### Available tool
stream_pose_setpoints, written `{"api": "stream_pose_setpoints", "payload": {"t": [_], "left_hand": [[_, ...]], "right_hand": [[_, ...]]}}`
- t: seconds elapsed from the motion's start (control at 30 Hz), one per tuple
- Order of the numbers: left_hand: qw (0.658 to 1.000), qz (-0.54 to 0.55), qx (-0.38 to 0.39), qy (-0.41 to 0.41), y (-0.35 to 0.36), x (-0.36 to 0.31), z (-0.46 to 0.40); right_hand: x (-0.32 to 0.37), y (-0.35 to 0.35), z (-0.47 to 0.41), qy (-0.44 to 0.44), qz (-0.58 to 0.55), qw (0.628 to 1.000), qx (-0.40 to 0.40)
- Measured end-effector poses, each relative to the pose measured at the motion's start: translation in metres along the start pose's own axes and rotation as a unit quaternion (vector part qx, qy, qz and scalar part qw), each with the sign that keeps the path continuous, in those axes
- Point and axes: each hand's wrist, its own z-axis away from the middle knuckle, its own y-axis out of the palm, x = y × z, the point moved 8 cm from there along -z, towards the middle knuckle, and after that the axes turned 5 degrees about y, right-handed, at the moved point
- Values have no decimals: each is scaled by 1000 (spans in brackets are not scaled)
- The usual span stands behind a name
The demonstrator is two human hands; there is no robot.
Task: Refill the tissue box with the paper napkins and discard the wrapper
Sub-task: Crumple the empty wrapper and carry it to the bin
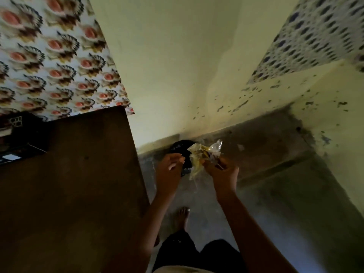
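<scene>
A crumpled clear and yellow plastic wrapper (pixel 202 154) is pinched in my right hand (pixel 220 170), held over the floor near the wall. My left hand (pixel 171 164) hovers just left of it with fingers apart and nothing in them. Directly beyond the hands, a black bag or bin (pixel 181 148) sits on the floor against the wall; the wrapper and my left hand cover part of it. The tissue box and napkins are not clearly visible.
A dark brown table (pixel 69 184) fills the left side, with dark items at its far left edge (pixel 17 138). Patterned cloth hangs behind it. The stained grey floor (pixel 266 174) meets pale walls at a corner. My bare foot (pixel 182 217) stands below the hands.
</scene>
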Motion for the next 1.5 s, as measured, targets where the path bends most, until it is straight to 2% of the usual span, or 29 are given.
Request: {"api": "stream_pose_setpoints", "payload": {"t": [0.13, 0.3, 0.37, 0.47, 0.57, 0.7, 0.77, 0.83, 0.93, 1.07, 1.27, 1.37, 1.5], "left_hand": [[998, 4, -36, -48, 29, 20, -38], [989, -35, -63, -130, 71, 90, -94], [980, -42, -78, -179, 98, 159, -127], [971, -42, -82, -220, 102, 191, -140], [960, -28, -94, -262, 136, 282, -174], [958, -40, -91, -267, 167, 386, -214], [956, -76, -101, -263, 173, 436, -233], [951, -109, -117, -266, 176, 480, -247], [943, -134, -163, -258, 171, 527, -258], [938, -143, -191, -251, 168, 560, -263], [943, -167, -130, -255, 171, 577, -268], [944, -171, -143, -244, 166, 564, -263], [952, -136, -170, -215, 161, 515, -256]], "right_hand": [[-9, 12, -67, 19, 32, 999, 32], [-61, 45, -164, 52, 55, 992, 99], [-119, 69, -224, 85, 83, 984, 135], [-155, 88, -261, 117, 129, 972, 156], [-244, 108, -335, 136, 172, 961, 167], [-347, 133, -402, 192, 179, 945, 196], [-405, 151, -429, 185, 197, 941, 205], [-454, 167, -444, 142, 252, 933, 214], [-473, 195, -442, 82, 323, 917, 221], [-505, 220, -452, 80, 361, 903, 218], [-528, 243, -459, 110, 408, 868, 259], [-505, 234, -452, 79, 403, 882, 232], [-453, 211, -426, 30, 381, 898, 217]]}}
